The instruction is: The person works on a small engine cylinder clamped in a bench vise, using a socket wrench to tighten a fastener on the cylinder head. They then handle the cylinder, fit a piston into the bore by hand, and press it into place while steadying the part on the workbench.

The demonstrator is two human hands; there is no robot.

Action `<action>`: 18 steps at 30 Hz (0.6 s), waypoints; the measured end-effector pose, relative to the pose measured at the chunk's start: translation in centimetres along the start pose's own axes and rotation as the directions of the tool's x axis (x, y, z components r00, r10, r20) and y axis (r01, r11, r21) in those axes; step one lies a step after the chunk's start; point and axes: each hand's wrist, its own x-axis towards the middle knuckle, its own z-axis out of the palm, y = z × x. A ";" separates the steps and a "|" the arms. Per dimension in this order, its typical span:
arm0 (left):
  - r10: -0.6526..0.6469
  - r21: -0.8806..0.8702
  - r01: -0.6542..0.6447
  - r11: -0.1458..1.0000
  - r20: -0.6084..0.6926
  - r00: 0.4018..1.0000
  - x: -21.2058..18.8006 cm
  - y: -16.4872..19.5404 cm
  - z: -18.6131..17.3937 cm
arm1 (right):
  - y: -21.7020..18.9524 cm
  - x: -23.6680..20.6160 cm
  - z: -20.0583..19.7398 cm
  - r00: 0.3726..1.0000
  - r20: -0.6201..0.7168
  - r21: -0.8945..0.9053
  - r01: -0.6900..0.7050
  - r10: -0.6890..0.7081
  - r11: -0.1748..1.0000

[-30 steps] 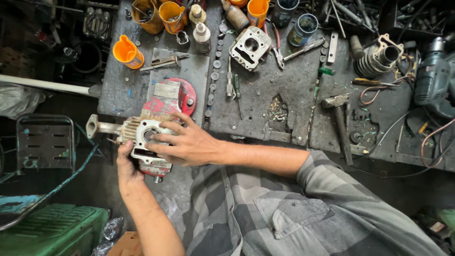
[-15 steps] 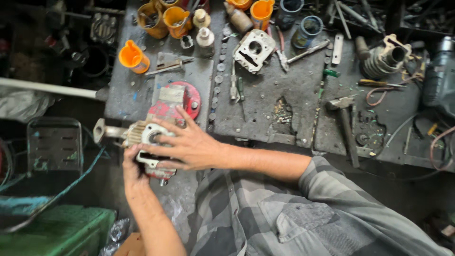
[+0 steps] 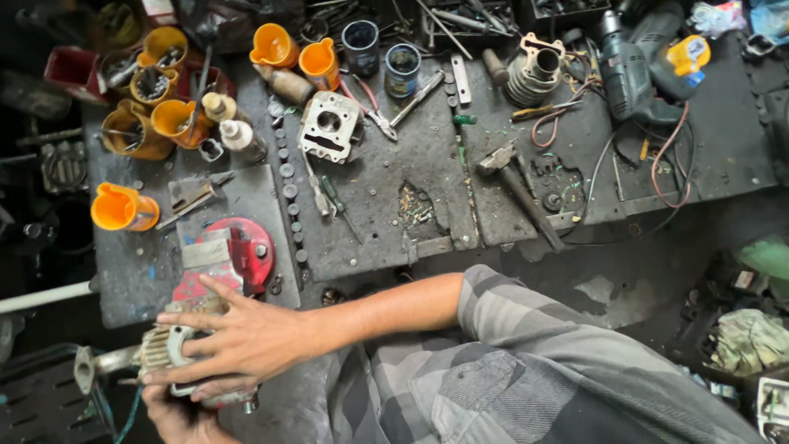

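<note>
Head view: I see right hand point(image 3: 246, 341) spread flat on the engine point(image 3: 177, 353), left hand point(image 3: 177, 415) gripping it from below, beside the tabletop point(image 3: 394, 181).

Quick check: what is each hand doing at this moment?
Right hand: fingers spread flat over the finned engine cylinder, pressing on it.
Left hand: under the cylinder, supporting it; grip mostly hidden.

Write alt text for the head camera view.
A person's right hand lies spread over a finned metal engine part gripped in a red bench vise, while the left hand supports it from below. Behind, a grimy workbench holds orange cups, a hammer and a drill.
</note>
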 end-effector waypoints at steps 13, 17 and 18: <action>0.265 0.418 -0.306 0.855 0.156 0.952 0.0 -0.4 -1.3 | 1.2 -0.9 -0.9 0.976 0.217 -0.158 0.065 -0.029 0.985; 0.339 0.295 -0.467 0.834 0.393 0.855 0.0 0.0 -0.7 | 2.0 -1.9 -0.9 0.982 0.181 -0.034 0.066 -0.059 0.997; 0.289 0.237 -0.366 0.900 0.306 0.907 0.2 0.1 -0.4 | 2.2 -2.1 -0.9 0.986 0.155 -0.029 0.074 -0.069 0.997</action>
